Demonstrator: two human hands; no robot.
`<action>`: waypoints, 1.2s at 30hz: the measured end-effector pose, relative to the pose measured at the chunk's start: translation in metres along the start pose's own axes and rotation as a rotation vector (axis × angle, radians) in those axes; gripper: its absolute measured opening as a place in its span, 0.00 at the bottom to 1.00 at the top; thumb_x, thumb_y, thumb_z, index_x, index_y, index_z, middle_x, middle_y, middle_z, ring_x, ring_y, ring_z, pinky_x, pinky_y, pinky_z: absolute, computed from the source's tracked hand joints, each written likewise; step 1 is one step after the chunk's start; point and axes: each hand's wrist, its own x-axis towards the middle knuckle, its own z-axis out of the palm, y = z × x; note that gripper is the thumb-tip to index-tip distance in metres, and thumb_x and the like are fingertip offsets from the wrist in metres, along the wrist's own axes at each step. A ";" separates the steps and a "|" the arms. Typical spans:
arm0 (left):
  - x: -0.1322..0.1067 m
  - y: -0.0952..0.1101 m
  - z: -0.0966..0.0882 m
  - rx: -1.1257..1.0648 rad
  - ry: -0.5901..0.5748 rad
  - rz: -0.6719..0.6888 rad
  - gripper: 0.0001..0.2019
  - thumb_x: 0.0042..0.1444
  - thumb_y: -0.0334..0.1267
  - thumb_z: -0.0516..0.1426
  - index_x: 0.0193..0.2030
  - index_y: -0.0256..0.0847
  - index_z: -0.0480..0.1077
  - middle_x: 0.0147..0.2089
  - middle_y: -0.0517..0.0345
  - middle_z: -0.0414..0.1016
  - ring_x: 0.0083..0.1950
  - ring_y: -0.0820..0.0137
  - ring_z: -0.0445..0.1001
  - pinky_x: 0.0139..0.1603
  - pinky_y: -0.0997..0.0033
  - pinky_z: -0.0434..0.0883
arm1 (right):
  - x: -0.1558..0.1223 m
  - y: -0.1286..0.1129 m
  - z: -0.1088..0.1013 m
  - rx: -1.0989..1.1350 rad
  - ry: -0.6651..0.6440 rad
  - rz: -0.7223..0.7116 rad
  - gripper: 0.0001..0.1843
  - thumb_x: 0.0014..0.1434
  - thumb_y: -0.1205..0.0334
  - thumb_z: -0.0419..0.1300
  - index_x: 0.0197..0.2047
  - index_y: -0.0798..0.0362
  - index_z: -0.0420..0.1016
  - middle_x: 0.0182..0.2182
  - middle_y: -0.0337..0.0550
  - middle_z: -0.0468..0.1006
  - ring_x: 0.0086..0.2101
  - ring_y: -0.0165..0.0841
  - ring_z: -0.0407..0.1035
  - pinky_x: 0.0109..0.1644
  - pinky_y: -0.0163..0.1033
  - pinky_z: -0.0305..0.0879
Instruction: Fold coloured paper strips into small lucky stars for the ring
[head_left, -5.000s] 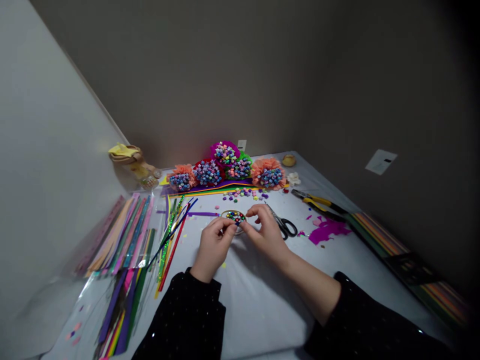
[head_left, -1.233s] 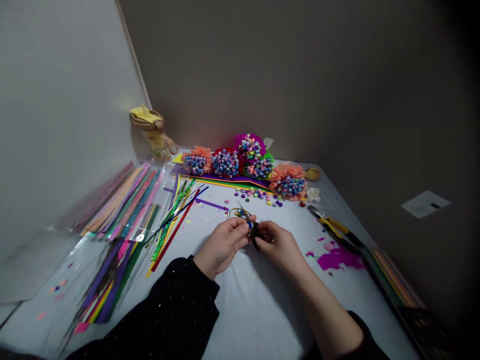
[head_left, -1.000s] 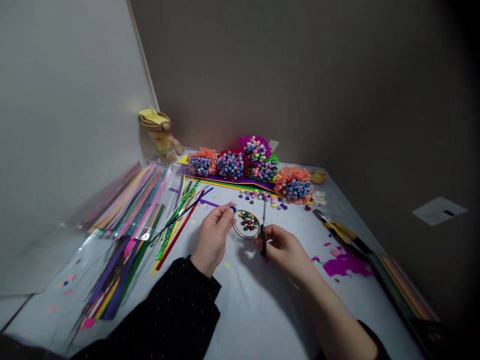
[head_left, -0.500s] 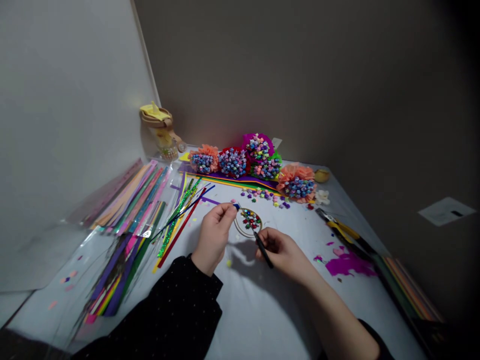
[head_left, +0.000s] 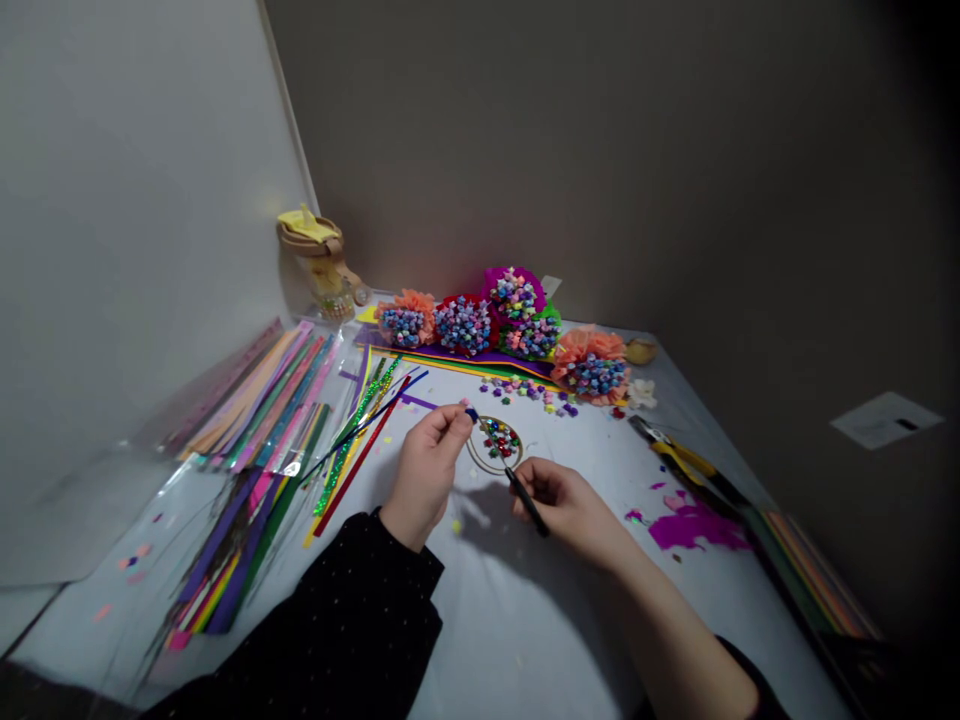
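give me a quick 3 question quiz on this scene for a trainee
1. Which hand holds the slim black tool, left or right?
2. True or false: the gold-rimmed hoop of coloured pieces lies on the table.
3. What does the left hand pinch?

Key:
1. The right hand.
2. True.
3. A small blue piece.
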 end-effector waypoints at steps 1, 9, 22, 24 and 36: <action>0.000 0.000 0.000 0.010 0.002 -0.004 0.09 0.50 0.42 0.60 0.33 0.38 0.72 0.33 0.59 0.71 0.37 0.72 0.67 0.45 0.72 0.63 | 0.000 0.000 0.000 -0.004 -0.002 -0.001 0.13 0.39 0.60 0.63 0.23 0.53 0.61 0.16 0.31 0.65 0.18 0.23 0.57 0.22 0.30 0.53; 0.000 0.003 0.000 0.037 0.002 -0.001 0.08 0.50 0.41 0.60 0.32 0.38 0.71 0.33 0.58 0.70 0.36 0.72 0.66 0.43 0.72 0.63 | -0.001 0.005 -0.002 -0.078 0.020 -0.095 0.10 0.45 0.58 0.59 0.23 0.53 0.61 0.18 0.35 0.70 0.20 0.25 0.61 0.23 0.30 0.56; -0.005 0.003 0.002 0.127 -0.198 -0.226 0.10 0.49 0.42 0.60 0.30 0.38 0.67 0.26 0.63 0.65 0.28 0.77 0.62 0.30 0.78 0.58 | 0.006 0.025 -0.055 -0.838 0.658 -0.233 0.11 0.54 0.64 0.52 0.33 0.53 0.77 0.32 0.49 0.79 0.35 0.39 0.71 0.40 0.42 0.63; -0.009 0.005 0.005 0.102 -0.309 -0.361 0.11 0.48 0.43 0.61 0.30 0.37 0.67 0.26 0.63 0.64 0.27 0.78 0.62 0.28 0.78 0.56 | 0.003 0.018 -0.040 -0.591 0.586 -0.403 0.11 0.55 0.62 0.53 0.35 0.52 0.77 0.35 0.47 0.78 0.38 0.37 0.71 0.43 0.41 0.64; -0.020 0.007 0.010 -0.083 -0.604 -0.731 0.14 0.43 0.40 0.65 0.34 0.36 0.69 0.28 0.60 0.62 0.27 0.78 0.61 0.28 0.77 0.59 | 0.005 0.014 -0.007 0.303 0.009 -0.304 0.12 0.49 0.54 0.64 0.31 0.54 0.72 0.24 0.37 0.73 0.25 0.28 0.68 0.32 0.36 0.66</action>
